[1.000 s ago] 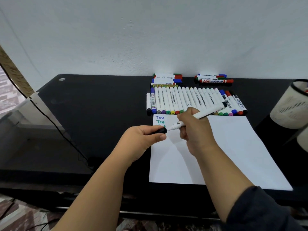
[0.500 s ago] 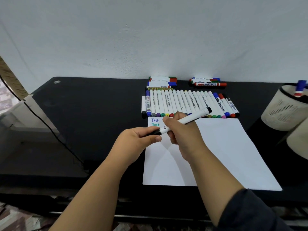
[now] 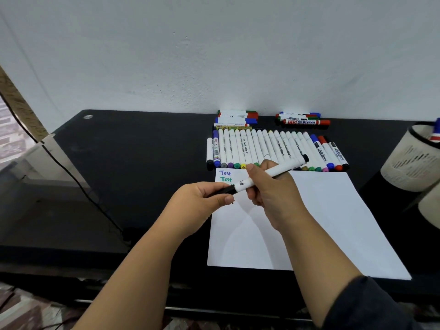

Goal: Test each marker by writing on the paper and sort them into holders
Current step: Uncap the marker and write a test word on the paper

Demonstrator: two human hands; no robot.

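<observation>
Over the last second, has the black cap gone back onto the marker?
Yes. The black cap, pinched by the left hand, has closed in rightward onto the marker above the paper; the tip no longer shows.

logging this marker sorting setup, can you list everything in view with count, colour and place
held marker: one, white barrel, black cap, above the paper's top left
paper: one white sheet, "Test" written in blue and green at its top left corner, on the table
row of markers: many, too tight to count, white barrels with mixed cap colours, behind the paper
marker piles: two small piles, red, blue, green, by the wall
holders: two pale cups, right edge, a blue-capped marker in the farther one
table: one, black
cable: one, black, left
left hand: pinches the black cap
right hand: grips the barrel
</observation>
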